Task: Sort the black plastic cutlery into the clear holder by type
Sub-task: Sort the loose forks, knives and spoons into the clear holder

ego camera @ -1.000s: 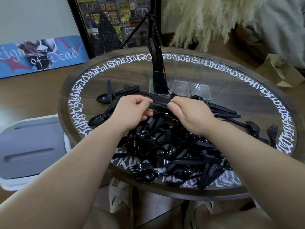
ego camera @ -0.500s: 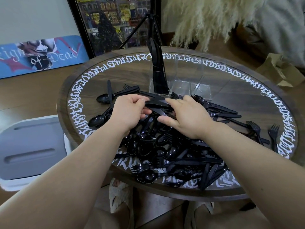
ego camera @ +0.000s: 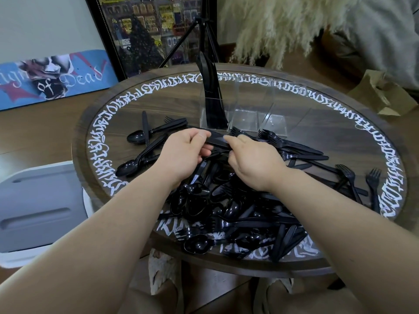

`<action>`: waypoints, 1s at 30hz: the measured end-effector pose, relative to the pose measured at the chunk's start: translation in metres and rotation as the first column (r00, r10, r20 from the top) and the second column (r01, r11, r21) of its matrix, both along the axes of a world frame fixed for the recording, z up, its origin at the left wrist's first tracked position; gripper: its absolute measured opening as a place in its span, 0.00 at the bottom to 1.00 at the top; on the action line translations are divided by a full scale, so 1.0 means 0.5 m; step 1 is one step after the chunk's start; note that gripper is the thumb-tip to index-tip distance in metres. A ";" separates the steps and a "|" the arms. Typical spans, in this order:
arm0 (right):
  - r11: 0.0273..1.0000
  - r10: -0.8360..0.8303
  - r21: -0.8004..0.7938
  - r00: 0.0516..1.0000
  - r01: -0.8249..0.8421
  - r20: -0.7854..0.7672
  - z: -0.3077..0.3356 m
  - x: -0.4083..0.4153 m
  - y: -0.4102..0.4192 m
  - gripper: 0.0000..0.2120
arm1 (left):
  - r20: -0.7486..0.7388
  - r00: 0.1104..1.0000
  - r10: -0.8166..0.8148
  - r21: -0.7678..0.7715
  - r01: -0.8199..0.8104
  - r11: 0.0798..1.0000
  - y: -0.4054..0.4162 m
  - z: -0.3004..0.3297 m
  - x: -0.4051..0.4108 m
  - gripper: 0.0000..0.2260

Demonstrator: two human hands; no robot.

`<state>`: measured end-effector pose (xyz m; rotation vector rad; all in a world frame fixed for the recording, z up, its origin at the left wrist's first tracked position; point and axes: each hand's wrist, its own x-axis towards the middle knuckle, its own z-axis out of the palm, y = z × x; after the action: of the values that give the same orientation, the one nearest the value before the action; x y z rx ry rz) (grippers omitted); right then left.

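A heap of black plastic cutlery (ego camera: 229,207) lies on the round wooden table (ego camera: 340,137), with spoons at the left and forks at the right. The clear holder (ego camera: 247,112) stands at the back with three compartments; several black knives (ego camera: 209,91) stand upright in its left one, the other two look empty. My left hand (ego camera: 184,152) and my right hand (ego camera: 251,157) meet over the heap, both gripping a small bundle of black knives (ego camera: 216,141) held level between them.
White lettering rings the table top. Loose spoons (ego camera: 136,137) lie at the left, loose forks (ego camera: 373,177) at the right edge. A grey-and-white bin (ego camera: 34,209) stands left of the table, a tripod and framed picture behind, a paper bag (ego camera: 383,94) at the right.
Both hands have drifted slightly away from me toward the holder with the knives. My right hand has shifted its fingers along the bundle.
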<state>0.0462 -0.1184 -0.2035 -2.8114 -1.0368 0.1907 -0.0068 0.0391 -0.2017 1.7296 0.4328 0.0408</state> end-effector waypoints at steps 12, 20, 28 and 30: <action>0.939 -0.032 0.338 0.996 0.060 -0.089 0.045 0.012 -0.002 0.19 | 0.123 0.949 0.292 -0.345 -0.235 0.909 -0.005 0.048 0.002 0.07; 0.949 -0.100 0.303 0.994 0.081 0.047 0.133 0.043 0.011 0.20 | 0.395 0.864 0.312 -0.203 -0.250 0.947 0.049 0.180 0.033 0.08; 0.993 -0.100 -0.064 0.995 0.101 0.021 0.126 0.068 0.036 0.25 | 0.493 0.867 0.066 0.305 -0.243 0.921 0.112 0.235 0.092 0.09; 0.992 -0.097 -0.083 0.995 0.099 0.027 0.120 0.068 0.035 0.24 | 0.451 0.892 0.034 0.390 -0.231 0.891 0.115 0.219 0.103 0.06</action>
<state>0.0804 -0.1011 -0.1435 -2.9379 -0.9135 0.1964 0.0446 0.0965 -0.0924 2.0538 0.2169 0.6620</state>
